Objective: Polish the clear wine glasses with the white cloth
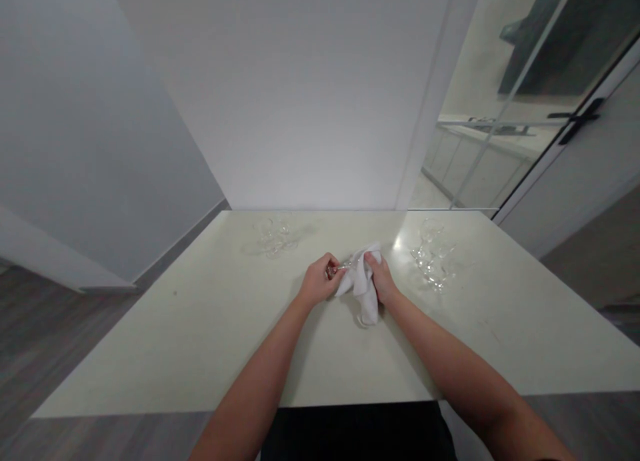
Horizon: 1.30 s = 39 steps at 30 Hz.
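My left hand (320,279) is closed around one end of a clear stemmed glass (345,266), which lies sideways above the table. A white cloth (364,281) covers the glass's other end, so its full shape is hidden. Gripping the cloth around that end is my right hand (381,278), thumb on top. The loose part of the cloth hangs down toward the table.
On the pale table (200,341), a group of clear glasses (275,236) stands at the back left. Several more clear glasses (433,254) stand at the right. Behind the table rises a white panel (320,114); a glazed door with a black handle (577,118) is at the right.
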Motion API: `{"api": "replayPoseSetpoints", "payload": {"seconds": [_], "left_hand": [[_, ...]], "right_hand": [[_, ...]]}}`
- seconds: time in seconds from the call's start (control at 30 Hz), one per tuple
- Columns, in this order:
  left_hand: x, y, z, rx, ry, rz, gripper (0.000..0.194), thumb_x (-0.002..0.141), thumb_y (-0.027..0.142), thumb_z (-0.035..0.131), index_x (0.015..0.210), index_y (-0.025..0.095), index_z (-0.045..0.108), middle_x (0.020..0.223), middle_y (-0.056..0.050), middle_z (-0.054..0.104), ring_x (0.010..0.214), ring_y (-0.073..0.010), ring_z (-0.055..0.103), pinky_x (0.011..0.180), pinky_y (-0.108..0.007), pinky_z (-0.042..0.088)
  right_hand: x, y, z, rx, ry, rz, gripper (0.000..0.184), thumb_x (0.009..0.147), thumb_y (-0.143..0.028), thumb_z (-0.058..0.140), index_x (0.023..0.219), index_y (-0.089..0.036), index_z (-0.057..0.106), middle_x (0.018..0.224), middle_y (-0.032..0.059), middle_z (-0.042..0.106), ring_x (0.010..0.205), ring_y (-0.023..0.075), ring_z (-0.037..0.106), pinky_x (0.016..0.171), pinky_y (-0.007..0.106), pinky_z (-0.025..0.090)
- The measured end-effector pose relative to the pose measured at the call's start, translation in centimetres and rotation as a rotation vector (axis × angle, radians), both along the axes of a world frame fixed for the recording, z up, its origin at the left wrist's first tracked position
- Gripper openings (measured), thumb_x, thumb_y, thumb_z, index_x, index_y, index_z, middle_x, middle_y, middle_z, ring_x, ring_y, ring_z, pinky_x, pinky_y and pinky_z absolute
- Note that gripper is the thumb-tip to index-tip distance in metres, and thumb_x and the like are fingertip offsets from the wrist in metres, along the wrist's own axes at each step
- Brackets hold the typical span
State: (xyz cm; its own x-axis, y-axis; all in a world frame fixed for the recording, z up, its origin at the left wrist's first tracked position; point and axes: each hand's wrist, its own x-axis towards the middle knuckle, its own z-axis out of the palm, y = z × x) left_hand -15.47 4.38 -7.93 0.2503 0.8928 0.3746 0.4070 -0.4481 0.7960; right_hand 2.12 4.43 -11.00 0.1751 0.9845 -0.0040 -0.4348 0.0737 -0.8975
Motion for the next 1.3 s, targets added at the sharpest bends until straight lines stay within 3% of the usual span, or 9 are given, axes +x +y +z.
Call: {"api": "replayPoseSetpoints", "payload": {"seconds": [0.2, 0.4, 0.5, 0.6, 0.83, 1.0, 1.1, 1.2, 1.3], "left_hand": [[0.0, 0.4, 0.0, -0.615, -0.290, -0.094, 0.034, 0.074, 0.048, 0.062, 0.069, 0.020, 0.045, 0.051, 0.008, 0.041, 0.038, -0.0067, 0.035, 0.041, -0.020, 0.024], [-0.2, -0.4, 0.2, 0.116, 0.026, 0.049, 0.023, 0.080, 0.038, 0.061, 0.091, 0.019, 0.055, 0.082, -0.002, 0.058, 0.070, -0.0125, 0.054, 0.066, -0.025, 0.042], [-0.1, -0.6, 0.3, 0.294, 0.195, 0.000, 0.016, 0.084, 0.035, 0.056, 0.086, 0.019, 0.057, 0.082, -0.003, 0.058, 0.076, -0.0148, 0.054, 0.072, -0.027, 0.041], [0.1, -0.3, 0.4, 0.173, 0.119, -0.008, 0.019, 0.083, 0.037, 0.057, 0.081, 0.019, 0.055, 0.071, 0.000, 0.055, 0.066, -0.0127, 0.051, 0.064, -0.025, 0.039], [-0.5, 0.6, 0.6, -0.527, -0.258, -0.069, 0.030, 0.078, 0.046, 0.059, 0.073, 0.020, 0.047, 0.056, 0.006, 0.044, 0.045, -0.0079, 0.038, 0.044, -0.020, 0.026], [-0.7, -0.3, 1.0, 0.065, -0.053, 0.139, 0.029, 0.077, 0.043, 0.065, 0.091, 0.019, 0.054, 0.080, 0.000, 0.058, 0.067, -0.0119, 0.053, 0.062, -0.024, 0.041], [-0.6, -0.7, 1.2, 0.304, 0.156, 0.079, 0.023, 0.079, 0.040, 0.063, 0.089, 0.020, 0.056, 0.083, -0.003, 0.059, 0.075, -0.0146, 0.054, 0.069, -0.027, 0.042], [-0.4, -0.7, 1.1, 0.206, 0.148, 0.053, 0.025, 0.080, 0.042, 0.062, 0.076, 0.020, 0.052, 0.068, 0.001, 0.053, 0.063, -0.0126, 0.051, 0.061, -0.025, 0.039], [-0.3, -0.2, 0.9, -0.167, -0.047, -0.008, 0.033, 0.078, 0.048, 0.062, 0.072, 0.020, 0.047, 0.055, 0.005, 0.047, 0.049, -0.0095, 0.043, 0.050, -0.022, 0.033]], "right_hand": [[-0.2, -0.5, 0.4, 0.112, -0.021, 0.104, 0.043, 0.066, -0.036, 0.077, 0.101, -0.024, 0.057, 0.091, 0.0003, 0.070, 0.073, 0.0163, 0.064, 0.070, 0.029, 0.052], [-0.2, 0.0, 0.4, 0.022, 0.000, 0.052, 0.038, 0.071, -0.046, 0.072, 0.095, -0.021, 0.058, 0.083, 0.0005, 0.069, 0.069, 0.0158, 0.062, 0.067, 0.029, 0.051], [0.0, 0.1, 0.3, 0.008, -0.005, 0.059, 0.036, 0.073, -0.049, 0.070, 0.090, -0.019, 0.059, 0.078, 0.0004, 0.067, 0.066, 0.0152, 0.060, 0.065, 0.028, 0.050], [0.0, -0.1, 0.4, 0.005, -0.014, 0.063, 0.035, 0.073, -0.050, 0.070, 0.088, -0.020, 0.059, 0.074, -0.0008, 0.065, 0.065, 0.0147, 0.059, 0.064, 0.027, 0.049], [-0.5, -0.8, 0.6, 0.031, -0.076, 0.068, 0.042, 0.064, -0.038, 0.079, 0.096, -0.023, 0.057, 0.082, -0.0026, 0.066, 0.069, 0.0141, 0.059, 0.066, 0.026, 0.048], [-0.7, -0.8, 1.1, 0.004, 0.006, 0.078, 0.037, 0.070, -0.046, 0.073, 0.093, -0.022, 0.057, 0.078, -0.0018, 0.064, 0.067, 0.0144, 0.058, 0.065, 0.027, 0.048], [-0.5, -0.7, 1.5, -0.052, 0.031, 0.098, 0.038, 0.072, -0.054, 0.068, 0.084, -0.020, 0.058, 0.070, -0.0017, 0.061, 0.061, 0.0138, 0.054, 0.060, 0.026, 0.046], [-0.1, -0.7, 1.7, -0.047, 0.010, 0.086, 0.039, 0.069, -0.054, 0.070, 0.082, -0.020, 0.056, 0.067, -0.0030, 0.060, 0.059, 0.0131, 0.053, 0.059, 0.025, 0.045], [-0.2, -1.0, 1.9, 0.003, -0.007, 0.067, 0.038, 0.066, -0.047, 0.075, 0.088, -0.022, 0.056, 0.072, -0.0034, 0.062, 0.062, 0.0131, 0.055, 0.061, 0.025, 0.046]]}}
